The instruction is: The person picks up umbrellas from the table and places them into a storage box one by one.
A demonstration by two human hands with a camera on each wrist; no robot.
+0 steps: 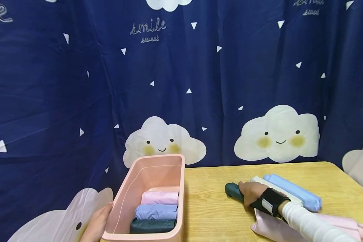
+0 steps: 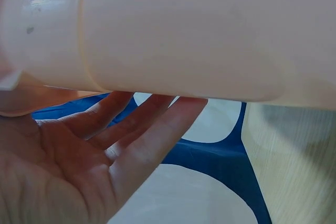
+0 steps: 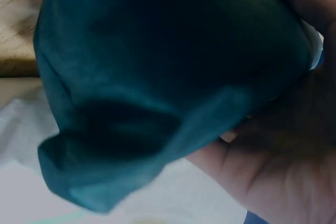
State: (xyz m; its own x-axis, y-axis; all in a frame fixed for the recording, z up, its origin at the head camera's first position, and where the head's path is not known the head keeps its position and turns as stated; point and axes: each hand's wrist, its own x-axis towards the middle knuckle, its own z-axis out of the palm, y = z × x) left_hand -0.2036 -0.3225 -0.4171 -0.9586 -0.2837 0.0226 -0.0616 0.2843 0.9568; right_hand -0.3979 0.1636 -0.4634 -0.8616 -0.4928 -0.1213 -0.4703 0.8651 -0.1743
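Well, left hand point(image 1: 97, 222): against the left wall of the bin point(image 1: 182, 188), fingers nearly straight, tips touching, clasping nothing I can see.
Bin's load: dark roll point(image 1: 152, 226) nearest, then lilac roll point(image 1: 156, 211), then pale roll point(image 1: 159, 197).
Pink roll point(image 1: 269, 226): right of the bin, partly hidden by the sleeve point(image 1: 313, 222).
Right hand point(image 1: 250, 192): right of the bin, fingers curled round the green roll point(image 1: 233, 191); whether it's lifted, I can't tell.
White roll point(image 1: 260, 181), blue roll point(image 1: 293, 192): side by side, farther right of the bin.
Table point(image 1: 205, 201): stretching right from the bin.
Curtain point(image 1: 175, 67): behind the bin, navy with clouds.
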